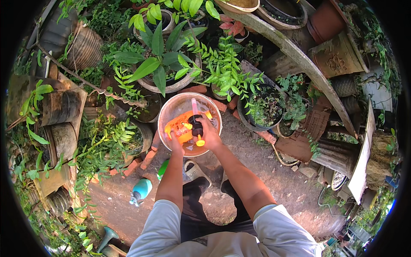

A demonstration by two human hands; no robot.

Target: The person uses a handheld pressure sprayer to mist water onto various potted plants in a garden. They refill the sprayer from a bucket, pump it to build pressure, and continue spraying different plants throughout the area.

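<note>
A pale round plastic bucket (219,141) with murky water stands before my feet. Over it, my left hand (176,144) grips an orange plastic bottle (179,123) that lies tilted on its side and bears writing. My right hand (208,132) is closed around a black pump sprayer head (195,124) with a yellow nozzle and a yellow knob. From the head a pale pinkish tube (194,104) points away from me, across the bottle. Whether the head and bottle touch cannot be told.
A teal spray bottle (141,188) lies on the dirt at the left, near a green object (162,169) partly behind my forearm. Potted plants (157,64) and broken bricks (149,159) border the bucket. A curved slab (298,51) and cardboard (305,138) stand at the right.
</note>
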